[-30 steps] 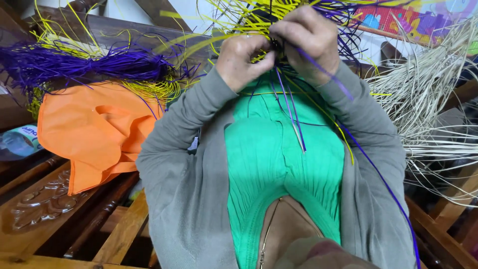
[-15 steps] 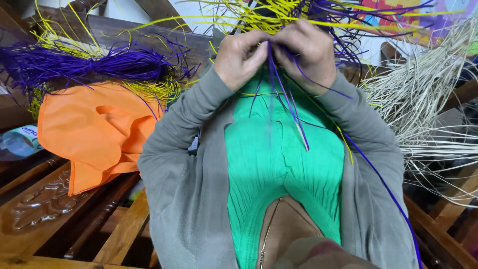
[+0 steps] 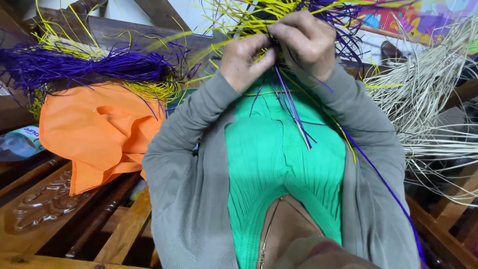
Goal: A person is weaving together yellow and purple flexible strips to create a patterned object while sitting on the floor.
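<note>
Both hands, left hand [image 3: 246,62] and right hand [image 3: 306,42], are pinching shut on yellow-and-purple woven strands [image 3: 294,107]; I am judging the weave early, many ends hanging loose.

- A carved wooden bench [image 3: 45,219] with brown slats fills the lower left of the frame.
- An orange cloth bag [image 3: 99,132] lies on it at middle left.
- A bundle of purple strands [image 3: 89,65] mixed with yellow ones rests across the bag's upper edge, at upper left.
- A heap of pale natural straw [image 3: 433,104] lies at the right edge, over more wooden slats [image 3: 448,219].
</note>
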